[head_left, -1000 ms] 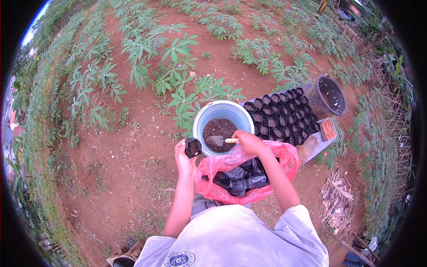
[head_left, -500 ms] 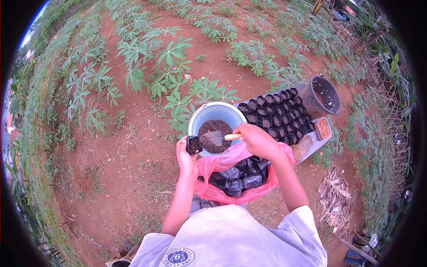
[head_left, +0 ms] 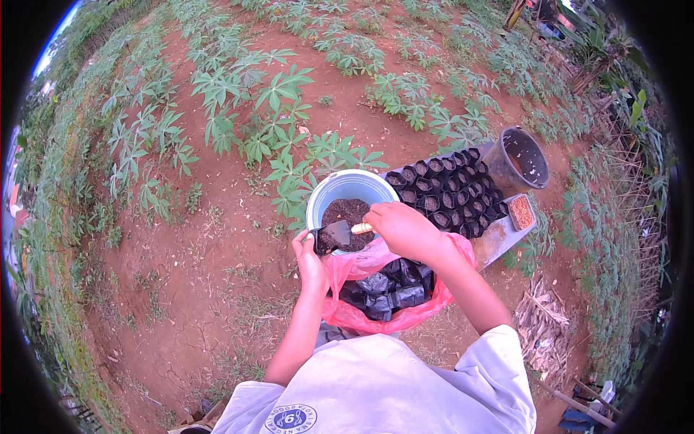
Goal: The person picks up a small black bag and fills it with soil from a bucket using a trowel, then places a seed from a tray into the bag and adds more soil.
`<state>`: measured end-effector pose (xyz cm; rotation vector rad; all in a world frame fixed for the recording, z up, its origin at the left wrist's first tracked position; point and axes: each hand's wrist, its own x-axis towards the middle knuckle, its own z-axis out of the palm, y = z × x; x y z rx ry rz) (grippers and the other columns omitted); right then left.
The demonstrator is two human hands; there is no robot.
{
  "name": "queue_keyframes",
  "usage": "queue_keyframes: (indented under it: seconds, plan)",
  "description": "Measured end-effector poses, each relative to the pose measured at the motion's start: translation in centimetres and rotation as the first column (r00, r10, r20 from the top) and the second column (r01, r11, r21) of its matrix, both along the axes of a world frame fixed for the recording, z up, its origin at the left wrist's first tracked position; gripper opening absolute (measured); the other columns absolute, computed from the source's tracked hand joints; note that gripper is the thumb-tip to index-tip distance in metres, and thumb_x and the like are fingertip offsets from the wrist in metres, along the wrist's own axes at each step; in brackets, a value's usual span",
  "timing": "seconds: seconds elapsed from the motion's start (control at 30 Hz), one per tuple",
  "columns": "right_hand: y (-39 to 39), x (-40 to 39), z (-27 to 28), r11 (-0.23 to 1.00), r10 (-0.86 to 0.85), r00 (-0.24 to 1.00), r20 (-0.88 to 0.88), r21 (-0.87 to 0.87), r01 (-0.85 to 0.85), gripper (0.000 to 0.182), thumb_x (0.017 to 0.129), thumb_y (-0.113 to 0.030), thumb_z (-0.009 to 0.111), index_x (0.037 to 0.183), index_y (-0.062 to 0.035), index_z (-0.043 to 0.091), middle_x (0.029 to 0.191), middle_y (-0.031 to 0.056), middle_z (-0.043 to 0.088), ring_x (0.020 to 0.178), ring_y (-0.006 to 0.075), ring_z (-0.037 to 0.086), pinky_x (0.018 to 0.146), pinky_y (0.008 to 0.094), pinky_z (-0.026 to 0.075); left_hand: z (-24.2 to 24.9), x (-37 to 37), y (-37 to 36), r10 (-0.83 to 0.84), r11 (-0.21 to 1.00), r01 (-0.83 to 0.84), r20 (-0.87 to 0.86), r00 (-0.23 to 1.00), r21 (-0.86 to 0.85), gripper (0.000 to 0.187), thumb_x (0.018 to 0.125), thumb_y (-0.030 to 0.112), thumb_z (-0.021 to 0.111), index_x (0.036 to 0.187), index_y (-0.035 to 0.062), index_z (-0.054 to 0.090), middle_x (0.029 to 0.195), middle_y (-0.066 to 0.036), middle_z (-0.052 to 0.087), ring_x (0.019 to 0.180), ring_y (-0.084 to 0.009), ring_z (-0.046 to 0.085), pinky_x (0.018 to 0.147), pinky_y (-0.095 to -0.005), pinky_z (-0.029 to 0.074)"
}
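My left hand [head_left: 311, 262] grips a small black plastic seedling bag [head_left: 322, 243] at the near left rim of a light blue bucket [head_left: 316, 201]. Dark soil [head_left: 348, 210] lies inside the bucket. In my right hand [head_left: 402, 230] is the wooden handle of a small trowel [head_left: 338, 231]. Its metal blade points left, with the tip at the bag's mouth; soil shows around the blade. Below my hands, a pink plastic bag [head_left: 347, 312] hangs open, holding several folded black seedling bags [head_left: 383, 291].
Right of the bucket, a board [head_left: 499, 244] bears rows of soil-filled black bags [head_left: 448, 189], a dark bucket [head_left: 517, 158] and a tray of orange-coloured seeds [head_left: 521, 213]. Leafy plants [head_left: 271, 108] grow ahead in reddish soil. Dry leaves [head_left: 543, 318] lie at the right.
My right hand has moved the trowel left and down, bringing its blade to the seedling bag's mouth. My left hand has shifted slightly right and down with the bag.
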<state>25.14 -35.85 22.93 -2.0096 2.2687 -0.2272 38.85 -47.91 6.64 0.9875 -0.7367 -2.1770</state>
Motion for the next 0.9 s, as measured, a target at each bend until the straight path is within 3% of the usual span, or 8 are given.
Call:
queue_keyframes:
  seconds: [0.07,0.4,0.57,0.73,0.9]
  plan:
    - [-0.2,0.2,0.4,1.000,0.017,1.000,-0.013,-0.015,-0.017,0.021,0.075,0.000,0.056,0.095,-0.0010,0.059,0.090,0.0136,0.058,0.090,0.0327,0.060,0.079,0.0427,0.047,0.6,0.1,0.1,-0.011,0.999,0.012,-0.011,1.000,0.043,0.023,0.098,0.017,0.042,0.120,0.0105,0.039,0.110,-0.011,0.055,0.095,-0.0203,0.060,0.077,-0.0381,0.054]
    - [0.5,0.4,1.4,0.995,0.020,0.999,0.045,-0.101,-0.015,0.016,0.082,-0.007,0.055,0.097,-0.0011,0.058,0.090,0.0120,0.054,0.090,0.0305,0.058,0.078,0.0412,0.046,0.7,-0.1,0.5,-0.036,0.998,0.036,-0.011,0.999,0.041,0.023,0.098,0.017,0.042,0.120,0.0093,0.039,0.110,-0.011,0.055,0.097,-0.0225,0.061,0.079,-0.0404,0.055]
    - [2.5,-0.8,1.7,0.977,-0.013,0.996,0.087,-0.213,0.031,0.020,0.078,-0.004,0.055,0.098,-0.0018,0.054,0.089,0.0124,0.053,0.089,0.0308,0.058,0.078,0.0415,0.046,0.8,-0.4,1.3,-0.006,1.000,0.007,-0.024,1.000,0.028,0.021,0.098,0.017,0.040,0.116,0.0063,0.041,0.111,-0.014,0.055,0.098,-0.0258,0.061,0.082,-0.0475,0.055]
    - [4.8,-3.7,-0.1,0.963,-0.059,0.971,0.233,-0.242,0.117,0.018,0.081,-0.001,0.055,0.099,-0.0012,0.054,0.092,0.0141,0.054,0.089,0.0333,0.057,0.077,0.0431,0.047,1.2,0.2,2.2,0.020,1.000,-0.018,0.061,0.998,-0.025,0.024,0.098,0.018,0.041,0.118,0.0062,0.041,0.110,-0.014,0.057,0.096,-0.0259,0.063,0.082,-0.0469,0.055]
    - [6.1,-6.2,-6.6,0.953,-0.137,0.916,0.377,-0.204,0.226,0.023,0.080,-0.001,0.059,0.102,-0.0011,0.054,0.096,0.0152,0.056,0.093,0.0355,0.058,0.080,0.0435,0.048,1.4,1.2,3.3,0.048,0.998,-0.044,0.098,0.994,-0.042,0.023,0.098,0.019,0.041,0.117,0.0067,0.042,0.109,-0.013,0.057,0.095,-0.0266,0.064,0.078,-0.0473,0.056]
